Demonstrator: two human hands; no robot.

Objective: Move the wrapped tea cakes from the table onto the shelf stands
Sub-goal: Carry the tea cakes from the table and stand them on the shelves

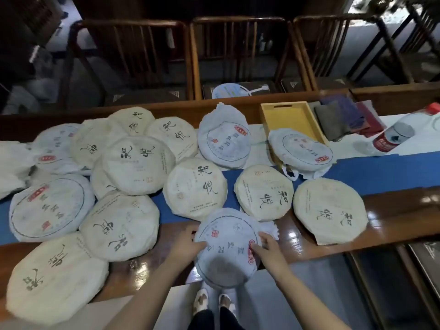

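While my left hand (188, 244) and right hand (265, 250) grip the round paper-wrapped tea cake (227, 248), it overhangs the glossy wooden surface (309, 241). Similar discs crowd nine o'clock.

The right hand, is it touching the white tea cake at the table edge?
Touching. The head view shows the right hand with its fingers lying on the right edge of the white tea cake; the left hand holds the opposite edge.
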